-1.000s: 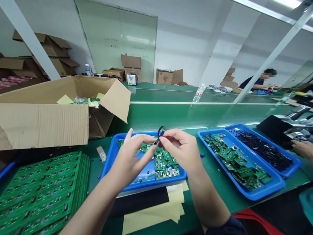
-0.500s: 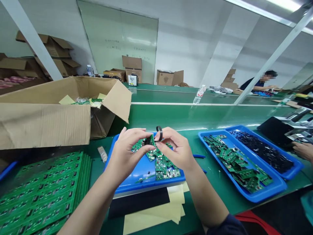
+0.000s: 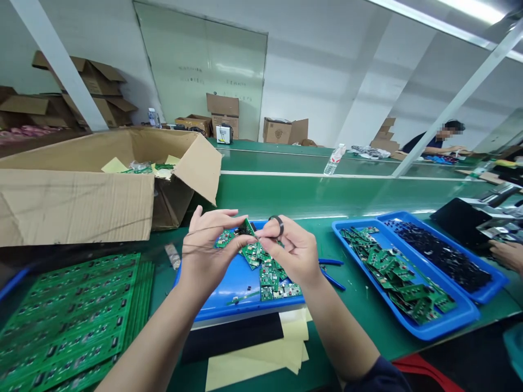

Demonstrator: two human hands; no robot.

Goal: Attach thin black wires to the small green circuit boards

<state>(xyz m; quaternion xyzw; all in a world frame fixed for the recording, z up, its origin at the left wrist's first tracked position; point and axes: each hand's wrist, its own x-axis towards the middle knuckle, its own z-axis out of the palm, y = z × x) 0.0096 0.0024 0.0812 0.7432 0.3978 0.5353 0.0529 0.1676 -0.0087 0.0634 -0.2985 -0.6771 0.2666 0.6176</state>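
Note:
My left hand (image 3: 206,250) pinches a small green circuit board (image 3: 246,228) between thumb and fingers, above the near blue tray (image 3: 229,286). My right hand (image 3: 292,247) is closed on a small black ring (image 3: 277,222), held just to the right of the board and touching it or nearly so. Both hands hover over a pile of small green boards (image 3: 272,272) that lies in that tray.
An open cardboard box (image 3: 81,190) stands at left, and stacked green board panels (image 3: 69,321) lie in front of it. Right of me are a blue tray of boards (image 3: 392,272) and a blue tray of black parts (image 3: 441,253). Another person's hand (image 3: 509,253) is at far right. Yellow sheets (image 3: 261,354) lie near the front edge.
My left hand has taken up a small green board from the tray and raised it to the black ring, which my right hand has kept hold of.

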